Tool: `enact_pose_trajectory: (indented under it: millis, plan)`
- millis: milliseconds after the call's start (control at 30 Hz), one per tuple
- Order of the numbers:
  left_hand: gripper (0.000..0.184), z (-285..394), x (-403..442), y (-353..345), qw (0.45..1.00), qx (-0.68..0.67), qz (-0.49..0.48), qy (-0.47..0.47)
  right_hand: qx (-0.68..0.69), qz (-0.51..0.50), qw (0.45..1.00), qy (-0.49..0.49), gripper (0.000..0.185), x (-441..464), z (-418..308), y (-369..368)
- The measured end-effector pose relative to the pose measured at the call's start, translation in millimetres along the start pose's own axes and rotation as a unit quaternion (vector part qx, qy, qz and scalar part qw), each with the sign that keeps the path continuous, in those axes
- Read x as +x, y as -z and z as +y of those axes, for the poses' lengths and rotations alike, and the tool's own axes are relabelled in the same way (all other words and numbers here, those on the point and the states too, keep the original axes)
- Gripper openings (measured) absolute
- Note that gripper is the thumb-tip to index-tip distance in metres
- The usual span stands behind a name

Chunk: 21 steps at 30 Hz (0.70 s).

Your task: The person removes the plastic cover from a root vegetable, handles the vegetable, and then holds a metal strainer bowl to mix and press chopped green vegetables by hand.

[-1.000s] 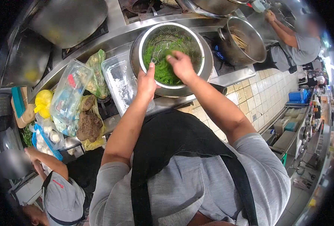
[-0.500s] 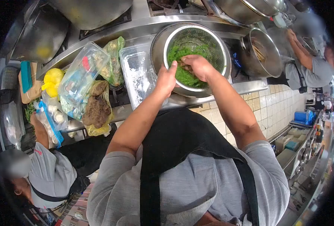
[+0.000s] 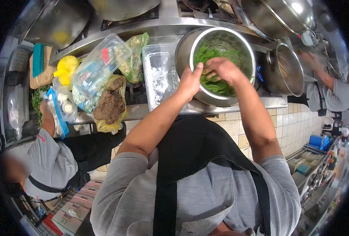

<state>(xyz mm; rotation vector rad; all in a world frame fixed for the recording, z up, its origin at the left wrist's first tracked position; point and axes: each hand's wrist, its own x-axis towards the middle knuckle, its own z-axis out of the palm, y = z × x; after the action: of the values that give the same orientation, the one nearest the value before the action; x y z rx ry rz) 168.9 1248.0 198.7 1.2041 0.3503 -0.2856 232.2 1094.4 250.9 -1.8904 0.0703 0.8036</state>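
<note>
A metal colander [image 3: 251,55] with a shiny rim sits tilted toward me on top of a larger metal pot [image 3: 181,59]. Wet, chopped green leaves [image 3: 221,87] cover its bottom and part of its wall. My left hand [image 3: 189,82] grips the near-left rim, thumb up along the edge and fingers under the outside. Inside the colander, my right hand [image 3: 221,70] is over the greens with bent, spread fingers, slightly blurred; the fingertips are at the leaves, and whether any leaves stick to them is hard to see.
A clear tray [image 3: 158,74] with white residue stands left of the pot, beside a bagged brown lump [image 3: 109,106], a plastic container [image 3: 100,67] and a yellow bundle [image 3: 67,69]. Right is a deep pot [image 3: 286,70] near a blue flame [image 3: 259,74]. Co-workers stand at both sides.
The view has shifted, so the counter appears farther right. My right hand has lifted a little and its fingers have spread from the greens. My left hand keeps its hold on the rim.
</note>
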Motion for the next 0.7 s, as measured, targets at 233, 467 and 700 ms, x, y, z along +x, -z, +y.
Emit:
enact_pose_trajectory:
  millis: [233,467,700]
  plan:
    - [0.048,3.4,-2.0,0.1,0.99,0.102,-0.02,-0.1,0.059,0.107,0.992,0.035,0.02,8.1,-2.5,7.0]
    - [0.047,-8.9,6.2,8.2,0.997,0.037,-0.016,-0.068,0.07,0.069,0.995,0.03,0.019,-37.7,-17.7,-14.0]
    - [0.049,14.9,-13.5,6.6,0.999,0.016,0.009,-0.03,-0.054,0.12,0.989,0.07,0.022,-33.6,15.2,0.8]
